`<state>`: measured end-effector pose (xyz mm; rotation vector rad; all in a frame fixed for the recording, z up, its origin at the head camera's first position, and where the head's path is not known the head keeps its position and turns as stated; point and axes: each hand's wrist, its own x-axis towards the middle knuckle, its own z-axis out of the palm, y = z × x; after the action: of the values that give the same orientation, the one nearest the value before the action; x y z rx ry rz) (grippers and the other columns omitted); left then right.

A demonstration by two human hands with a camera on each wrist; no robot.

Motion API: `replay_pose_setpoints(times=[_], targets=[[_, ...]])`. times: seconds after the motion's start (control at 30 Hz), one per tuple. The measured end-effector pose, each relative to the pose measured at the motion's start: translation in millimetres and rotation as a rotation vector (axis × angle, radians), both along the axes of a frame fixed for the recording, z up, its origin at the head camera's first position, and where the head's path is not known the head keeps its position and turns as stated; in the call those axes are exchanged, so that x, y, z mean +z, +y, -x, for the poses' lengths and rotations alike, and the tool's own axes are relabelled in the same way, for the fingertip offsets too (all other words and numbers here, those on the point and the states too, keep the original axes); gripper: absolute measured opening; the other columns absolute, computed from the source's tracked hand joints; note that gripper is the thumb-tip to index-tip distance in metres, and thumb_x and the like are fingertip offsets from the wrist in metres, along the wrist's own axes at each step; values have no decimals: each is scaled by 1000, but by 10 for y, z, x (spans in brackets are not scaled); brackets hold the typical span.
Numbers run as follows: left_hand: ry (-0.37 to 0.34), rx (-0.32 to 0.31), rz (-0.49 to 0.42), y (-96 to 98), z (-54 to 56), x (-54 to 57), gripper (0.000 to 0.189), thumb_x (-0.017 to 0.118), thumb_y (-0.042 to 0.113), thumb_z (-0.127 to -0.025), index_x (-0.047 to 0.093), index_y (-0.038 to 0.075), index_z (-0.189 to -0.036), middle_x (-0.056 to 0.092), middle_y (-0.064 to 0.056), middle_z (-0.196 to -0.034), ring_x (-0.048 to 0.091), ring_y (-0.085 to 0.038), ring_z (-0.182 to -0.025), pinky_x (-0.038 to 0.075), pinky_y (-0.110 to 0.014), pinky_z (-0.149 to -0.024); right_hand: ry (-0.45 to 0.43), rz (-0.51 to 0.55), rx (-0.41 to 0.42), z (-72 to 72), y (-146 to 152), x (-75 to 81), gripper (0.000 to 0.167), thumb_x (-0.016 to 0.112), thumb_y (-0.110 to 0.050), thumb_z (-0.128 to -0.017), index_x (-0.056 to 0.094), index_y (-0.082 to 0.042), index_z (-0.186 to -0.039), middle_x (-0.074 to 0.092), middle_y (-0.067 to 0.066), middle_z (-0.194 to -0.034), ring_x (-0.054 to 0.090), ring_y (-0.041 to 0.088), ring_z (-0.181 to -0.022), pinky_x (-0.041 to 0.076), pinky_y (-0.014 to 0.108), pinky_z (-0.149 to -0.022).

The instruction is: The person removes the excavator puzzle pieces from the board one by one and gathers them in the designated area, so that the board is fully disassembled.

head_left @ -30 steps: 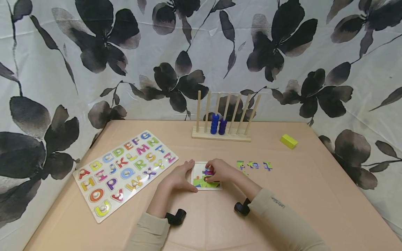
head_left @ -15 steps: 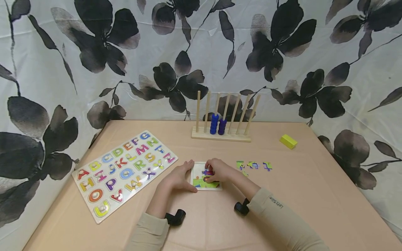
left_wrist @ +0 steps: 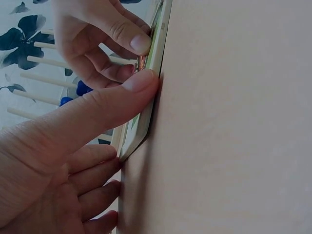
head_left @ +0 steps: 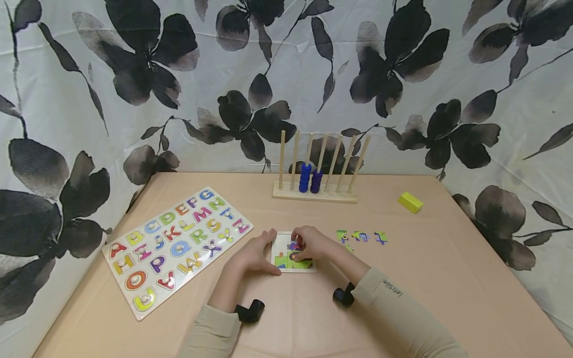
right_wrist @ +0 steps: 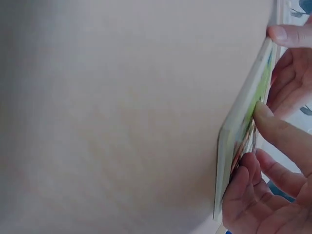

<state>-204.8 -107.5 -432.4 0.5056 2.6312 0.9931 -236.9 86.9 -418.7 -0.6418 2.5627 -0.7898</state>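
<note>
A small jigsaw tray (head_left: pixel 282 256) with a white frame and a green, partly filled picture lies before the person. My left hand (head_left: pixel 256 253) holds it at its left side, thumb (left_wrist: pixel 139 80) on the near edge and fingers along the left edge. Over the tray's right half, my right hand (head_left: pixel 315 243) pinches a small colourful jigsaw piece (left_wrist: pixel 142 62) between thumb and fingers, right at the picture surface. The right hand covers much of the picture in the head view. Several loose jigsaw pieces (head_left: pixel 360 236) lie to the right of the tray.
At the left lies a white alphabet board (head_left: pixel 149 271) with colourful letters. A wooden peg rack (head_left: pixel 313 196) with blue beads on two pegs stands at the back. A yellow block (head_left: pixel 410 202) sits at the back right. Floral cloth (head_left: pixel 286 64) hangs behind the table.
The right hand's fingers shift very slightly at the tray. The left hand and the loose pieces stay as they were.
</note>
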Motion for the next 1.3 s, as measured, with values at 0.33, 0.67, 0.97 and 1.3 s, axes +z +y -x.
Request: replay_pose_setpoints(times=[0.33,0.67,0.97,1.3], targets=[[1,-4,0,-10,0,-5,102,86,25,-59,31,-1,-141,26,-10,-148,19,-30,-136,20,-41,-110,5,32,0,39,45,-27,33,78,-5,-69,58,-4,-97,54,4,-82,49,15,-71,45,23,-59],[1,-3,8,-2,-11,0,102,86,25,-60,30,0,-141,26,-11,-148,18,-31,-136,20,-42,-109,12,114,68,54,231,3,34,77,-6,-71,60,-3,-100,54,4,-81,50,13,-68,45,20,-58],[1,-2,9,0,-4,-3,103,86,25,-59,29,0,-141,25,-10,-148,17,-30,-137,19,-41,-110,65,168,52,13,561,51,36,76,-4,-70,61,-3,-102,55,4,-84,52,11,-64,45,21,-55],[-4,0,5,-7,-6,-6,103,86,24,-59,29,1,-142,25,-9,-148,16,-29,-137,19,-41,-110,155,179,27,-53,1019,72,35,76,-3,-69,61,-2,-101,56,4,-83,53,14,-64,46,21,-52]])
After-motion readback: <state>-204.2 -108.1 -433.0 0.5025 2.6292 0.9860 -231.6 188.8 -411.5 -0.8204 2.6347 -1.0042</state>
